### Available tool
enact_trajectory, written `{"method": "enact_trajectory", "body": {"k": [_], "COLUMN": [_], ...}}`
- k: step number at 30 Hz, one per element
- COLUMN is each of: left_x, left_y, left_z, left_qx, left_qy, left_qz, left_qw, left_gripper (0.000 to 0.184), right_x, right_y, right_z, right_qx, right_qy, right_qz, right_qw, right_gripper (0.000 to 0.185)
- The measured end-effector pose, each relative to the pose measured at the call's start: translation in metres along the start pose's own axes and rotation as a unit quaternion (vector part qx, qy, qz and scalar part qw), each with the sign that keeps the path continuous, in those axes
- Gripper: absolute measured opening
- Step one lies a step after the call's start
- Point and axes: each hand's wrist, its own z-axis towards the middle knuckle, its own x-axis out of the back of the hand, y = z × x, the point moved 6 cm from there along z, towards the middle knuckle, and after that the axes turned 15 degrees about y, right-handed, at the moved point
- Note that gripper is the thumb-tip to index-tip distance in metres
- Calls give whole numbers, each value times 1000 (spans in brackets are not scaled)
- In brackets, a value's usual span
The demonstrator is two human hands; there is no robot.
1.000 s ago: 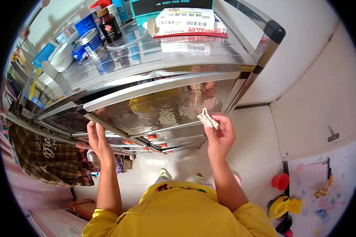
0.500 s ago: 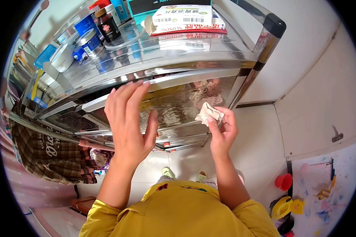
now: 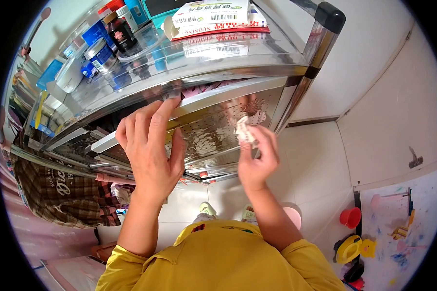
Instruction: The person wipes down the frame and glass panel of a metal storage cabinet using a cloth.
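Note:
My left hand [image 3: 150, 145] is hooked over the silver top rim of a drawer [image 3: 213, 136], its fingers curled over the edge and its thumb against the front. The drawer front is shiny and see-through, and a gap shows above its rim. Pink patterned fabric [image 3: 209, 88] peeks out of that gap. A crumpled off-white cloth [image 3: 244, 131] is pinched between the thumb and fingers of my right hand [image 3: 260, 157], close to the right part of the drawer front.
On the cabinet top [image 3: 179, 63] stand medicine boxes [image 3: 211, 13], a dark bottle [image 3: 120, 33] and a blue tin [image 3: 100, 54]. Plaid clothing [image 3: 58, 191] hangs at the left. A red bucket [image 3: 350, 218] and a yellow duck-shaped item [image 3: 349, 249] are low at the right.
My left hand has come down onto the drawer rim, and the gap above the drawer has widened. My right hand has moved left with the cloth, nearer the drawer front.

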Motion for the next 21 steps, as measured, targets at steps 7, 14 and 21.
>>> {"method": "enact_trajectory", "body": {"k": [7,14,21], "left_x": [-1,-2,-1], "left_y": [-2,-3,-2], "left_z": [1,0,-1], "left_qx": [4,-2,-2], "left_qy": [3,12,6], "left_qz": [-5,-12,-9], "left_qw": [1000,1000,1000], "left_gripper": [60,62,62], "right_x": [-19,7,-19], "right_y": [-18,-4,-7], "right_z": [-31,3,-32], "right_qx": [39,-19,18], "right_qy": [-63,31,14], "right_qz": [46,-11,11], "right_qw": [996,999,1000], "right_gripper": [42,43,45]}}
